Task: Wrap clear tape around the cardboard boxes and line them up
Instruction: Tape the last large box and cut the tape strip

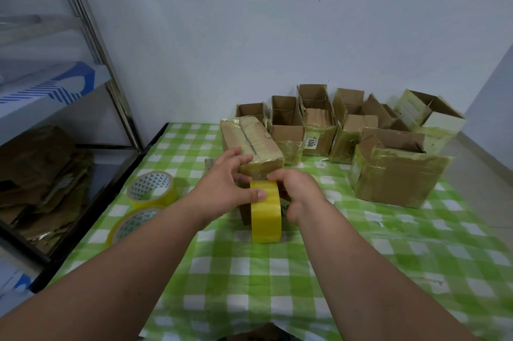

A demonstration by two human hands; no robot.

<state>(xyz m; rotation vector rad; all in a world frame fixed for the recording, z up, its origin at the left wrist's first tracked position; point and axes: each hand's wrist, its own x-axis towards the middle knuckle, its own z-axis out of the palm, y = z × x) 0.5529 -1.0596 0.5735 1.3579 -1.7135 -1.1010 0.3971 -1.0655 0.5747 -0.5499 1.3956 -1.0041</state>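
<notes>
A closed cardboard box point(251, 143) lies at the middle of the table, its near end glossy with tape. My left hand point(224, 188) rests against the box's near left corner, with the thumb pressing on a yellow-tinted tape roll point(266, 213) that stands on edge in front of the box. My right hand point(298, 191) grips that roll from the right side. Its fingertips are hidden behind the roll.
Two more tape rolls point(151, 188) point(133, 224) lie flat at the left on the green checked tablecloth point(277, 271). Several open cardboard boxes point(319, 124) stand along the back, and a bigger one point(394, 168) sits at the right. A metal shelf point(55, 146) with flattened cardboard stands to the left.
</notes>
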